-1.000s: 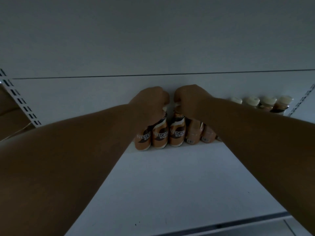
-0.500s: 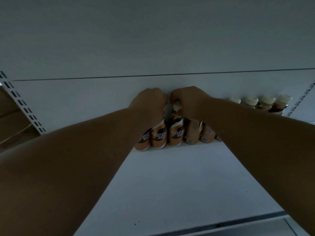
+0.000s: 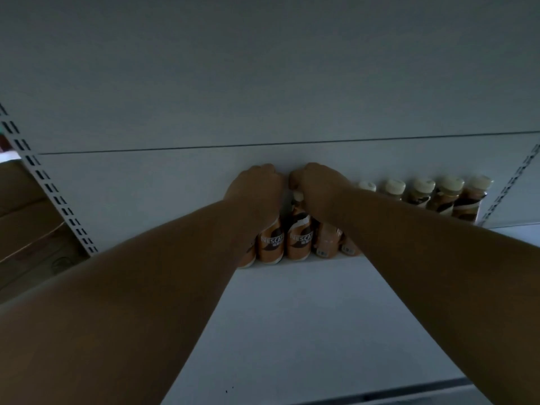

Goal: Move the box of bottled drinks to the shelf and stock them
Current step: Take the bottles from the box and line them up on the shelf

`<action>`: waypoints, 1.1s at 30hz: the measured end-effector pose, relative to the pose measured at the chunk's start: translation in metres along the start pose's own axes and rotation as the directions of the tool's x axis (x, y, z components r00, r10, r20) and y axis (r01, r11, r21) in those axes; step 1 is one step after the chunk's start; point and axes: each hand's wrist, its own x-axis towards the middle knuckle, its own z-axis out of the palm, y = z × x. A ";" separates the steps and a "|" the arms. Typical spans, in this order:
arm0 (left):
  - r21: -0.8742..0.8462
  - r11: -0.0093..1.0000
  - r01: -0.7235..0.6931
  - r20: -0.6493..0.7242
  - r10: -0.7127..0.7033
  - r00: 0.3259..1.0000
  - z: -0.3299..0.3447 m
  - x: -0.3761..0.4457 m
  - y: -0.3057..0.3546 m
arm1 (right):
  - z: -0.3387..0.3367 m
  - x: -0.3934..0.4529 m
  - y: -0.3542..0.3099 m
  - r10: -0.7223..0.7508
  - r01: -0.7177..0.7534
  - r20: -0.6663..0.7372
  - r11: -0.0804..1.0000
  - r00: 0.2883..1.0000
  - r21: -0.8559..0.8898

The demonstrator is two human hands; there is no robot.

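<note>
Left hand (image 3: 254, 187): curled over the tops of the leftmost bottles, knuckles up; fingers are hidden behind the hand, so it looks like a grip but I cannot tell for sure.
Right hand (image 3: 314, 184): curled the same way just beside the left, at its 3 o'clock, resting on a bottle cap (image 3: 298, 196); whether it truly clasps it is hidden.
Bottles under the hands (image 3: 298, 241): orange-brown, upright, packed touching one another at the back of the white shelf (image 3: 292, 331).
Writing: "NESCAF" in white on two labels (image 3: 271, 240); smaller print below is too small to read.
Further bottles (image 3: 444, 197): a row with cream caps at 3 o'clock of the hands, against the back panel (image 3: 146, 185).
Cardboard boxes (image 3: 26, 229): at 9 o'clock, beyond the slotted upright (image 3: 46, 185).
</note>
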 end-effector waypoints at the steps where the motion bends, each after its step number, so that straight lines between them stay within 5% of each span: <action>1: -0.007 1.000 0.013 0.011 -0.013 1.000 0.000 0.000 0.000 | 0.000 -0.001 0.000 -0.001 0.001 -0.005 1.000 1.000 0.007; 7: 0.065 0.998 -0.002 0.059 -0.002 0.998 -0.002 -0.003 0.008 | -0.014 -0.018 0.015 0.050 -0.048 -0.024 0.997 0.998 0.064; 11: 0.004 0.992 -0.126 -0.052 0.126 0.991 -0.005 0.001 0.021 | -0.031 -0.038 0.043 0.139 -0.136 -0.069 0.989 0.988 0.056; 17: -0.076 0.943 -0.325 -0.039 0.323 0.946 -0.003 0.026 0.065 | -0.023 -0.050 0.091 0.308 -0.308 0.016 0.951 0.951 -0.011; 21: 0.061 0.951 -0.304 0.003 0.304 0.953 0.011 0.039 0.082 | -0.010 -0.047 0.100 0.269 -0.270 0.005 0.962 0.963 0.034; 33: -0.160 0.947 -0.279 0.158 0.304 0.940 0.006 0.059 0.076 | -0.009 -0.031 0.113 0.186 -0.187 0.045 0.982 0.982 0.023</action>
